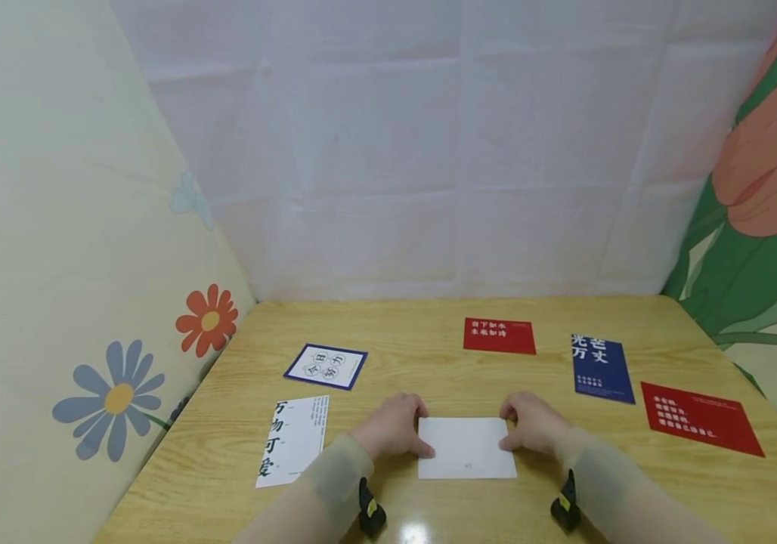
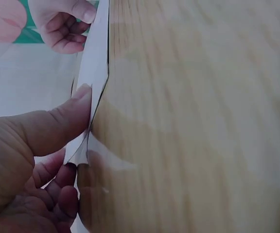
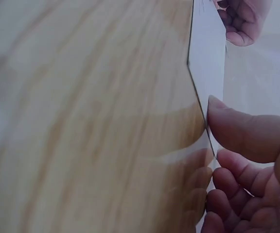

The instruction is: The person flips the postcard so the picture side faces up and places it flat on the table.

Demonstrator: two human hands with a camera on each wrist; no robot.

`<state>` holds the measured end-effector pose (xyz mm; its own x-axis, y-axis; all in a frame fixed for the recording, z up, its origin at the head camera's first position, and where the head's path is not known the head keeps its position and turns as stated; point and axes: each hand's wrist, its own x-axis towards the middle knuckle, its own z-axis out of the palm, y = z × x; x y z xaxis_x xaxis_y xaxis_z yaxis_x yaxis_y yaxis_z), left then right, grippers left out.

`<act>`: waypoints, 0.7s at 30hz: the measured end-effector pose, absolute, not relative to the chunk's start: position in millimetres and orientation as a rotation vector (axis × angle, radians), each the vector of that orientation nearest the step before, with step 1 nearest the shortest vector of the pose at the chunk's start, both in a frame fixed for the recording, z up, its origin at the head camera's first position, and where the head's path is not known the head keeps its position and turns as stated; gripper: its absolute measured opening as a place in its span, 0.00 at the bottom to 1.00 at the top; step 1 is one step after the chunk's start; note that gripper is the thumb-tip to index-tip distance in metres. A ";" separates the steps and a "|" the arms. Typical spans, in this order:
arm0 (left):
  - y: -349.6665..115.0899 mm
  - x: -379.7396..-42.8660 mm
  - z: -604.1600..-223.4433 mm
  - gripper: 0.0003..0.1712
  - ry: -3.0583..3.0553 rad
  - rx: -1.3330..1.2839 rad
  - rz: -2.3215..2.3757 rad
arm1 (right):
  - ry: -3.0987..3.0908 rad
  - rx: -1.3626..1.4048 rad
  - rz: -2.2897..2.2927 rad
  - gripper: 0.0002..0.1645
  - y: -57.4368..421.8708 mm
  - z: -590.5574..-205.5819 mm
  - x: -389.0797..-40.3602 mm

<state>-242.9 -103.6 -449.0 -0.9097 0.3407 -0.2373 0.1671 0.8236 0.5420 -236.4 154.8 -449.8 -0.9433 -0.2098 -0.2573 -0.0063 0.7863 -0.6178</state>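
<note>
A blank white card (image 1: 467, 448) lies low over the table in front of me, a small faint mark near its front edge. My left hand (image 1: 395, 427) pinches its left edge, and my right hand (image 1: 536, 425) pinches the right edge. In the left wrist view the left thumb (image 2: 62, 121) presses on the card's face (image 2: 92, 68), with curled fingers at the edge below. The right wrist view has the right thumb (image 3: 242, 131) on the card's face (image 3: 208, 58), the other fingers bent at its edge.
On the left of the wooden table (image 1: 402, 363) lie a blue-bordered card (image 1: 326, 366) and a white card with green characters (image 1: 296, 438). A red card (image 1: 499, 335) lies farther back. To the right are a blue card (image 1: 602, 369) and another red card (image 1: 701, 418). White cloth (image 1: 456, 151) hangs behind.
</note>
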 end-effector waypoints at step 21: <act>-108.8 -245.0 -457.0 0.19 2.600 0.468 1.069 | 2.656 -0.190 -1.008 0.22 153.8 -454.3 -235.5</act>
